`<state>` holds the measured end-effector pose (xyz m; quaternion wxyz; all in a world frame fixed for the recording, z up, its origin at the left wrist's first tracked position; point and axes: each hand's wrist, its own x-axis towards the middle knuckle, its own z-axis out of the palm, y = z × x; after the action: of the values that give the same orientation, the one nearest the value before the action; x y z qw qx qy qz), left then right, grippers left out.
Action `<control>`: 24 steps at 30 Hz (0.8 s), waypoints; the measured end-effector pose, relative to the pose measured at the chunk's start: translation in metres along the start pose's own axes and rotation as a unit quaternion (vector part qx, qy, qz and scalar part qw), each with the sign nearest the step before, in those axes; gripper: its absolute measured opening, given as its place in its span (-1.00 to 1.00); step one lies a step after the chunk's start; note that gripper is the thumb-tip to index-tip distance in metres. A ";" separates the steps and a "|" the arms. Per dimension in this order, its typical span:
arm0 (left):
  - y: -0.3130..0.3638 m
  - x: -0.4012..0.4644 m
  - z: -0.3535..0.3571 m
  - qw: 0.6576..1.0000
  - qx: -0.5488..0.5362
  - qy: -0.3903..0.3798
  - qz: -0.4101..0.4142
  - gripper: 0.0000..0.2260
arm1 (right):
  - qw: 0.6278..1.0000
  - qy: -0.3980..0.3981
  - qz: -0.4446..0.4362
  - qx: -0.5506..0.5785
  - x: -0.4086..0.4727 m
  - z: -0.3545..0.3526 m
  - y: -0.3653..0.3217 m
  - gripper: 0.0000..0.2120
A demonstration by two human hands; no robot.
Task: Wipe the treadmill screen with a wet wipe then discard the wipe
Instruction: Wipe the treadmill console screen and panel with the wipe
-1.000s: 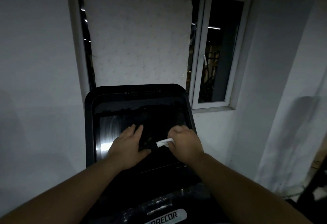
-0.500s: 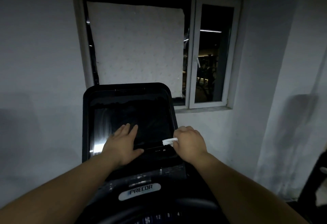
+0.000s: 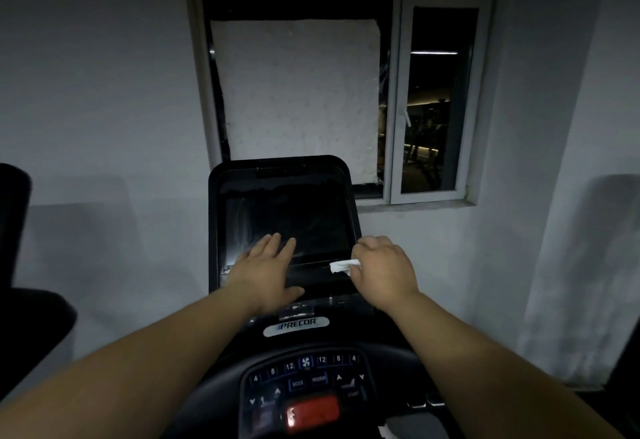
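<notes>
The dark treadmill screen (image 3: 304,217) stands upright in its black console straight ahead, with faint streaks on its left part. My left hand (image 3: 268,274) lies flat with straight fingers against the screen's lower left. My right hand (image 3: 382,270) is curled in a fist at the screen's lower right corner and grips a crumpled white wet wipe (image 3: 343,265), whose end sticks out to the left over the bottom bezel.
Below the screen sit the Precor badge (image 3: 296,326) and a control panel (image 3: 306,388) with number keys and a red stop button (image 3: 313,411). Behind are a white wall and a window (image 3: 433,99) partly covered by a white board. A dark machine part (image 3: 20,265) stands at left.
The view has pulled back and tilted down, bringing the control panel into sight. My right hand with the wipe has slid from the screen's lower middle to its lower right corner. Left hand stays put.
</notes>
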<state>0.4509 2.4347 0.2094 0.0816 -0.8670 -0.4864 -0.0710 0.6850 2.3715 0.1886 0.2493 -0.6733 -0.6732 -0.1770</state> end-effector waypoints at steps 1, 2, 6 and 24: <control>0.002 -0.008 -0.002 1.000 0.006 -0.001 0.005 -0.09 | 1.000 -0.004 0.004 -0.005 -0.007 -0.005 -0.002 -0.78; 0.004 -0.015 -0.004 1.000 0.010 -0.002 0.009 -0.09 | 1.000 -0.011 0.007 -0.011 -0.014 -0.010 -0.005 -0.76; 0.016 -0.051 -0.014 1.000 0.006 0.000 0.022 -0.08 | 1.000 -0.015 0.015 -0.021 -0.048 -0.037 -0.021 -0.73; 0.054 -0.224 -0.051 0.999 -0.030 -0.009 0.038 -0.04 | 0.998 -0.027 0.023 -0.057 -0.197 -0.136 -0.106 -0.73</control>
<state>0.3789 2.2100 0.2101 0.0534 -0.8875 -0.4516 -0.0745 0.5864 2.1285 0.1967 0.1959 -0.7066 -0.6527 -0.1907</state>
